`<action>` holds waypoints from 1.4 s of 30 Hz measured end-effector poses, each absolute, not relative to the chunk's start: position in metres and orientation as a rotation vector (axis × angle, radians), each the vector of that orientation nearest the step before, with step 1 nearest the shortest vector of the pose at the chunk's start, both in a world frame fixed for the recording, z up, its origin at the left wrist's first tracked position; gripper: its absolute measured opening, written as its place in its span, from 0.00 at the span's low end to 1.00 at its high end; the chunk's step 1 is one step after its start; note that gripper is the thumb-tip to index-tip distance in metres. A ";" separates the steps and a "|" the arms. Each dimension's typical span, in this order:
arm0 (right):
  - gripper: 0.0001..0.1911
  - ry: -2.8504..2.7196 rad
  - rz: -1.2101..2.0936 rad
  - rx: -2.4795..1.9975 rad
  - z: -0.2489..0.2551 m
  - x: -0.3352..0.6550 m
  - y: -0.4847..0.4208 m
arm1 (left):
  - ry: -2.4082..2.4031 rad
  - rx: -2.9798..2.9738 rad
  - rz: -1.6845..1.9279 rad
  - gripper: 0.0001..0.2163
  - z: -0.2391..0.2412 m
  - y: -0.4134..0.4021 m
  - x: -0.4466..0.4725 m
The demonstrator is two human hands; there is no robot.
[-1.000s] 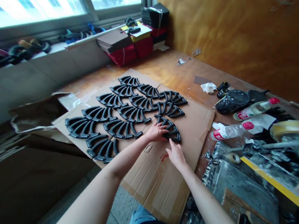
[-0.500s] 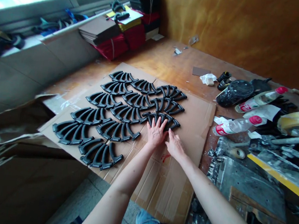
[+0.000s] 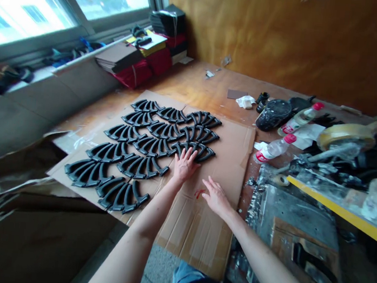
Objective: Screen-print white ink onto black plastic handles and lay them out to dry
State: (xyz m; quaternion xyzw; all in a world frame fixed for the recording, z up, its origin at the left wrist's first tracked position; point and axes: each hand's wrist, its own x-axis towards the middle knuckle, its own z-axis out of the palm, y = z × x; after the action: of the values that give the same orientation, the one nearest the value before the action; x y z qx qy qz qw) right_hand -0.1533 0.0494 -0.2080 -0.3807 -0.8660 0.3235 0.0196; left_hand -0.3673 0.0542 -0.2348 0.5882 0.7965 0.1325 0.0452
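Several rows of curved black handle-like pieces (image 3: 141, 167) lie in overlapping fan shapes on a flat cardboard sheet (image 3: 226, 163). My left hand (image 3: 185, 165) rests with fingers spread on the near edge of the fan at the right end (image 3: 204, 152), partly covering it. It grips nothing that I can see. My right hand (image 3: 217, 196) is over the cardboard to the right, apart from the pieces, its fingers stretched out and holding nothing. Beside its fingertips a red mark (image 3: 199, 193) shows on the cardboard.
Plastic bottles (image 3: 276, 149) with red caps, a black container (image 3: 274, 114) and a tape roll (image 3: 345, 138) crowd the right side. A yellow-edged board (image 3: 338, 211) stands nearer. Stacked sheets (image 3: 119, 57) sit by the window. The table's near edge (image 3: 127, 218) drops to the floor.
My right hand has drawn back from the fan at the right, toward me and away from my left hand. My left hand stays on that fan. The camera view has shifted.
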 end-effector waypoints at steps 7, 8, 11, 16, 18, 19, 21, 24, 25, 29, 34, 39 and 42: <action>0.19 -2.467 0.932 -1.099 -0.134 -0.052 0.022 | 2.402 1.713 0.677 0.26 -0.248 0.021 -0.306; 0.19 -2.447 0.900 -1.104 -0.126 -0.028 0.020 | 2.352 1.690 0.729 0.24 -0.246 0.017 -0.293; 0.24 -2.466 0.750 -1.167 -0.115 0.058 0.010 | 2.200 1.565 0.847 0.20 -0.224 0.005 -0.245; 0.40 -2.643 0.668 -1.243 -0.134 0.169 -0.015 | 1.886 1.365 1.121 0.19 -0.141 0.003 -0.149; 0.39 -2.711 0.742 -1.142 -0.141 0.188 -0.030 | 1.667 1.282 1.329 0.21 -0.100 0.011 -0.110; 0.36 -2.723 0.786 -1.057 -0.142 0.193 -0.037 | 1.556 1.237 1.426 0.22 -0.079 0.015 -0.092; 0.28 -2.682 0.852 -0.892 -0.140 0.204 -0.046 | 1.357 1.148 1.559 0.23 -0.041 0.022 -0.059; 0.17 -2.507 0.866 -0.844 -0.135 0.230 -0.041 | 1.227 1.071 1.630 0.26 -0.003 0.022 -0.027; 0.16 -2.427 0.861 -0.904 -0.135 0.243 -0.033 | 1.230 1.062 1.637 0.27 0.002 0.017 -0.022; 0.15 -1.999 0.751 -1.381 -0.134 0.300 0.018 | 1.390 0.992 1.508 0.29 -0.010 -0.021 -0.029; 0.20 -1.890 0.483 -1.449 -0.102 0.287 0.060 | 1.531 0.918 1.031 0.30 -0.081 -0.066 -0.043; 0.27 -2.358 0.241 -1.302 -0.073 0.194 0.075 | 1.509 0.838 1.017 0.40 -0.148 -0.065 -0.036; 0.11 -2.613 0.301 -1.355 -0.080 0.176 0.065 | 1.527 0.847 1.009 0.37 -0.164 -0.063 -0.037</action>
State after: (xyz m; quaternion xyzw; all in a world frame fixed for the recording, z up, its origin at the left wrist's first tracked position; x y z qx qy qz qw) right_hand 0.1762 0.0652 -0.0802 -0.4560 -0.8794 0.1014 0.0916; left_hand -0.0372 -0.0628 -0.1641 0.3552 0.6404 0.4232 0.5335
